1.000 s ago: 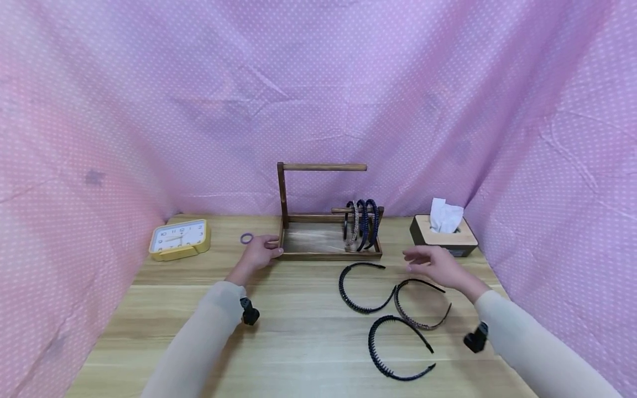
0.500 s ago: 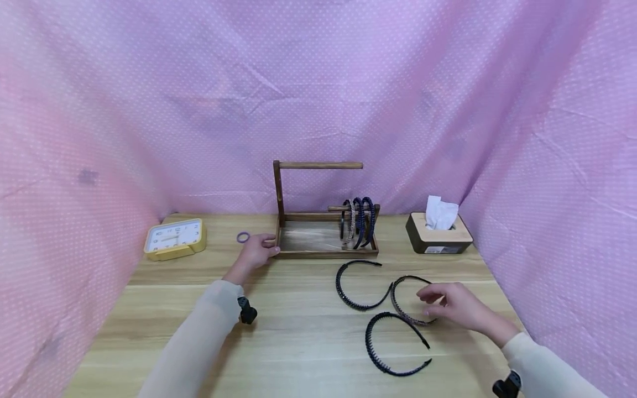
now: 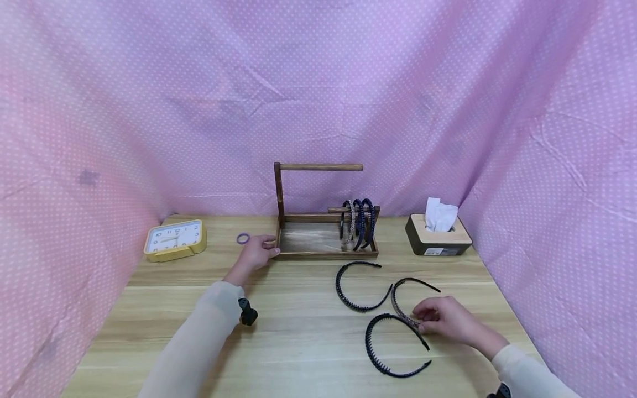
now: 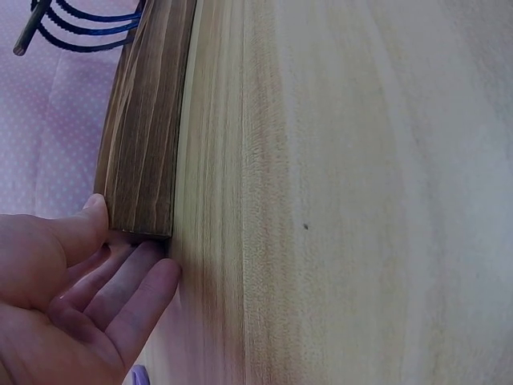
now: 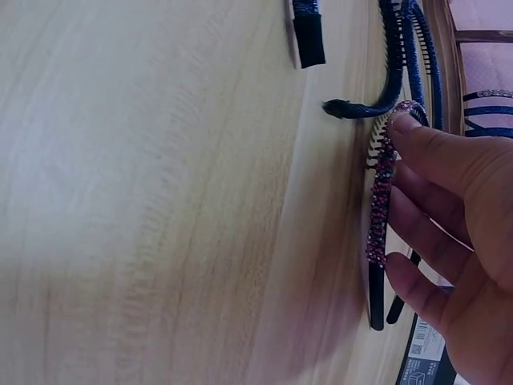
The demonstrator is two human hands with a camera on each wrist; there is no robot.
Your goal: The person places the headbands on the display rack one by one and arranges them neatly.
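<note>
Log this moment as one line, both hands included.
left hand: touching left end of wooden rack | right hand: touching glittery headband | two dark headbands: lying on table

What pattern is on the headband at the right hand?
The headband has dark and pinkish speckles; best in the right wrist view.

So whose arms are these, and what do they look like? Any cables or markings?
A person's: long cream sleeves, with the left hand and right hand ungloved. A small black device sits at each wrist; the head view's edge partly cuts off the right one. No cables or markings show.
</note>
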